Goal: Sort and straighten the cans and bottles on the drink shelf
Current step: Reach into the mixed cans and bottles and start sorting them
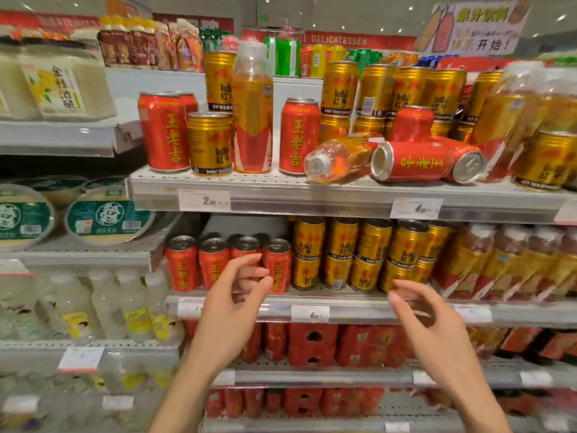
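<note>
The upper drink shelf carries a jumble. A red can, a gold can, a tall clear bottle and another red can stand upright on its left half. To their right a bottle and a red can lie on their sides, with a second fallen red can behind. Stacked gold cans fill the back. My left hand and my right hand hover below, in front of the lower shelf. Both have loosely curled fingers and hold nothing.
The lower shelf holds a tidy row of red cans, stacked gold cans and wrapped bottles. Price tags line the shelf edges. Tubs and pale bottles fill the shelves at left.
</note>
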